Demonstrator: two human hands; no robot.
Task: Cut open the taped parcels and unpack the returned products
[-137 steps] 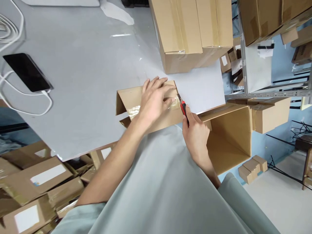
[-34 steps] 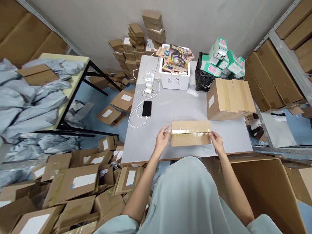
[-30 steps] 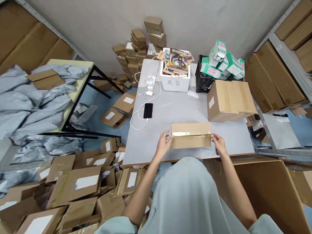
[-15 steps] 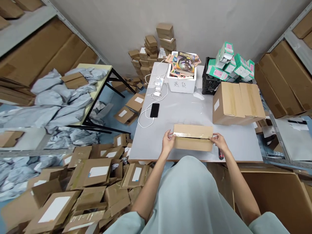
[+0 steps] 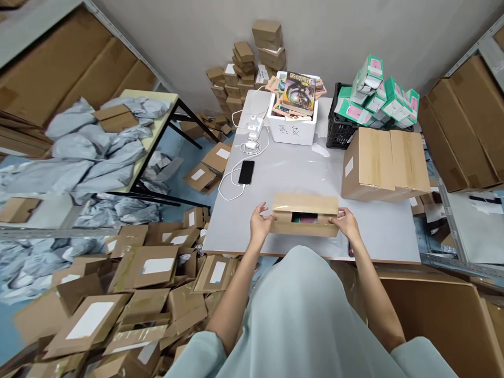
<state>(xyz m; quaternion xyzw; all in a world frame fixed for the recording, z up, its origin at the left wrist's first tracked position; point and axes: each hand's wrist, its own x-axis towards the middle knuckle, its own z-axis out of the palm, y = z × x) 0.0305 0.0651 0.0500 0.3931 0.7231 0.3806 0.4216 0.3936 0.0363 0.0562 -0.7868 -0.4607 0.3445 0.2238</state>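
Note:
A small cardboard box (image 5: pixel 305 202) lies near the table's front edge, its top flap partly raised. Through the gap beneath, something green and pinkish (image 5: pixel 304 217) shows inside; most of it is hidden. At the box's left end, my left hand (image 5: pixel 260 224) pinches the edge with thumb and fingers. My right hand (image 5: pixel 348 224) grips the right end by the flap's corner. Below my right wrist lies a red-and-black tool (image 5: pixel 350 249), partly covered, its kind unclear.
On the grey table (image 5: pixel 291 170) are a phone (image 5: pixel 246 172) on a white cable, a white bin (image 5: pixel 293 130) of books, a black crate (image 5: pixel 337 128) of green-and-white boxes and large cartons (image 5: pixel 386 163). Parcels (image 5: pixel 157 268) pile up at left; an open carton (image 5: pixel 429 310) stands at right.
The box's closed top seam has opened into a gap, and the flap is lifted, showing the contents. Both hands stay at the box's ends. The view has shifted slightly.

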